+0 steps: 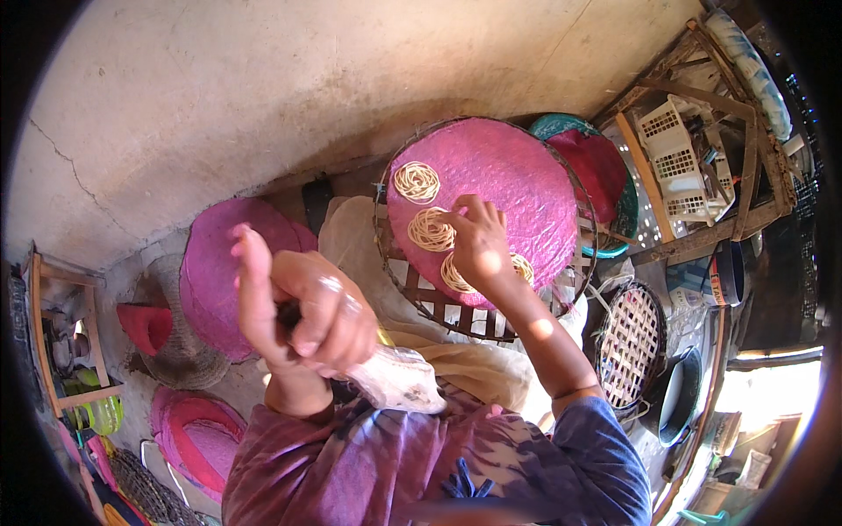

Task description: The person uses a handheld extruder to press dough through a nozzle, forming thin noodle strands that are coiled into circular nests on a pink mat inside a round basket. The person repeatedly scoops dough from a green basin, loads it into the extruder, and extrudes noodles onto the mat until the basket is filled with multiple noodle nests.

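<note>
Right hand [481, 244]: your fingers bend down at the right edge of the middle-left coil; I cannot tell whether they pinch it.
Left hand [317, 302]: raised near you, most fingers curled and one pointing up; its hold is unclear, with a pale pouch [402, 379] just beside it.
Coils [416, 182]: four pale-strand rounds on the left and near parts of the pink sheet [509, 167].
Tray [423, 284]: round, woven, under that sheet.
Your left: a pink round stack [215, 285].
Far right: a teal basin [553, 125].
</note>
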{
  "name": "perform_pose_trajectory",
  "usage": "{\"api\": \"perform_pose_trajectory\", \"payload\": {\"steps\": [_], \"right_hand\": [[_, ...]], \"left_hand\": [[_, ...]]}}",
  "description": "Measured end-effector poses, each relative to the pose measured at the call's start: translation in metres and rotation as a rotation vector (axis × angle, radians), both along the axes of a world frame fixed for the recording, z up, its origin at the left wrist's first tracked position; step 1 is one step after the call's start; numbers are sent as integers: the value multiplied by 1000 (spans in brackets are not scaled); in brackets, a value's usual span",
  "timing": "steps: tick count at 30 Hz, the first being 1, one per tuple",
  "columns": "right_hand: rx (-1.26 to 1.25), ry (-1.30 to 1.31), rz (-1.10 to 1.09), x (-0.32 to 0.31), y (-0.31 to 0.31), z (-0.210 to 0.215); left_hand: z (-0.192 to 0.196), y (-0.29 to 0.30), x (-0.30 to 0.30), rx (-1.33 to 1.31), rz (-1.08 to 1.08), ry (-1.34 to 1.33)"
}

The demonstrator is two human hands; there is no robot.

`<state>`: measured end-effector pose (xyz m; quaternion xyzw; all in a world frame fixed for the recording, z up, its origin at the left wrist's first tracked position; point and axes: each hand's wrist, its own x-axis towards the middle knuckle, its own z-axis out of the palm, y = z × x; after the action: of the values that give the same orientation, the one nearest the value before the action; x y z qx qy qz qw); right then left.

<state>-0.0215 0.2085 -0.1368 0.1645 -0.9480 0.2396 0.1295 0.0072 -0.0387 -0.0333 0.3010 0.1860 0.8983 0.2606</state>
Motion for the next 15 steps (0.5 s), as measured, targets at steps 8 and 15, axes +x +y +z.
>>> {"api": "perform_pose_trajectory", "payload": {"steps": [8, 15], "right_hand": [[-516, -715, 180, 112, 9, 62], [-151, -540, 100, 146, 66, 79]], "left_hand": [[-3, -3, -19, -36, 583, -14], [-61, 96, 16, -1012, -478, 1326]]}}
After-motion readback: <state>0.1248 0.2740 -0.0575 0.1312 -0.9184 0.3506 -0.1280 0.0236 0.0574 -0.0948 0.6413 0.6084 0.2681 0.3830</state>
